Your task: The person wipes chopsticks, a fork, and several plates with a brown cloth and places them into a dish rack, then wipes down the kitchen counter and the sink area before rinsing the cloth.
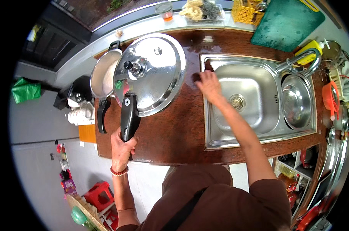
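Observation:
My left hand (121, 146) is wrapped round the black handle of a steel pressure cooker lid (155, 77), which has a black-topped valve at its centre and is held over the counter. Behind and left of it sits the steel pressure cooker pot (99, 77), partly hidden by the lid, with a black long handle (102, 117). My right hand (209, 87) is open, fingers apart, over the left rim of the steel sink (255, 100), to the right of the lid; a dark patch under its fingertips is too unclear to name.
A tap (291, 63) and steel bowl (295, 101) are at the sink's right. A green board (286, 23), yellow bottle (309, 54) and yellow caddy (243, 13) stand behind. A glass container (164, 10) sits on the sill; an orange pot (330, 98) is far right, cookware (78, 100) left.

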A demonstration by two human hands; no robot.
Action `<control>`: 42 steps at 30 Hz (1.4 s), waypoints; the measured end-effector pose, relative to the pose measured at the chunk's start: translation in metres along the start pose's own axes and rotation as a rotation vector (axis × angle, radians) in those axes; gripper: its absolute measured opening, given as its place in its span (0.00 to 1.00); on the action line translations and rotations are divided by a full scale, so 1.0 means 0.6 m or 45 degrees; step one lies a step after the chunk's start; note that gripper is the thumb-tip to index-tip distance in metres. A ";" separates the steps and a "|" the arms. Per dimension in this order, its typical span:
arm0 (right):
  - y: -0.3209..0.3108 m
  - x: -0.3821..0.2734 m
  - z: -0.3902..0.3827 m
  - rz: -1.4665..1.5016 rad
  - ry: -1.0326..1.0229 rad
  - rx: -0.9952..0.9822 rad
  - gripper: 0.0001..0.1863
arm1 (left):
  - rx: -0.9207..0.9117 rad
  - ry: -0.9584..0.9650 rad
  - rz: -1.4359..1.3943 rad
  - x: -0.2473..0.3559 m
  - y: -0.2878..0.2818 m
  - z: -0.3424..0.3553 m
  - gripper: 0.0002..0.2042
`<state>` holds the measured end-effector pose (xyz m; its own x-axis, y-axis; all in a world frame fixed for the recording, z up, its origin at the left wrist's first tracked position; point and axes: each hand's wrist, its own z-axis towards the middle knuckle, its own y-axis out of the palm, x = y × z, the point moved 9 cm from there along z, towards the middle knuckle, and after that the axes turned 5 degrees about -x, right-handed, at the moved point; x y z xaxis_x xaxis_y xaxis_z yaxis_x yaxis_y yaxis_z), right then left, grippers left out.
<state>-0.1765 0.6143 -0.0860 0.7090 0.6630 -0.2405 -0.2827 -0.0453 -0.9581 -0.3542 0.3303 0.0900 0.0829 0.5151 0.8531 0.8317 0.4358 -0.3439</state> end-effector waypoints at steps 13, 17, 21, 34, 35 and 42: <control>-0.059 -0.493 -0.209 0.775 -0.804 -0.019 0.25 | 0.355 -0.104 0.050 -0.075 -0.107 -0.112 0.08; 0.066 -0.640 -0.277 0.456 -1.068 -0.048 0.29 | 0.368 -0.132 0.038 -0.068 -0.091 -0.124 0.08; 0.085 -0.637 -0.325 0.488 -1.231 -0.174 0.25 | 0.406 -0.195 0.077 -0.091 -0.107 -0.157 0.08; -0.066 -0.215 -0.471 0.587 -0.805 -0.724 0.28 | 0.102 -0.263 0.104 -0.209 -0.031 -0.136 0.07; -0.077 -0.175 -0.492 0.569 -0.688 -0.702 0.32 | 0.074 -0.273 0.115 -0.217 -0.021 -0.135 0.07; -0.144 0.089 -0.628 0.093 0.072 -0.671 0.34 | -0.010 -0.322 0.223 -0.314 -0.010 -0.149 0.08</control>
<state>0.1293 0.3719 -0.0749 0.7374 0.6033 -0.3037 0.0197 -0.4687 -0.8832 -0.3256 0.1644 -0.0335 0.0869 0.7495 0.6563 0.8210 0.3193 -0.4733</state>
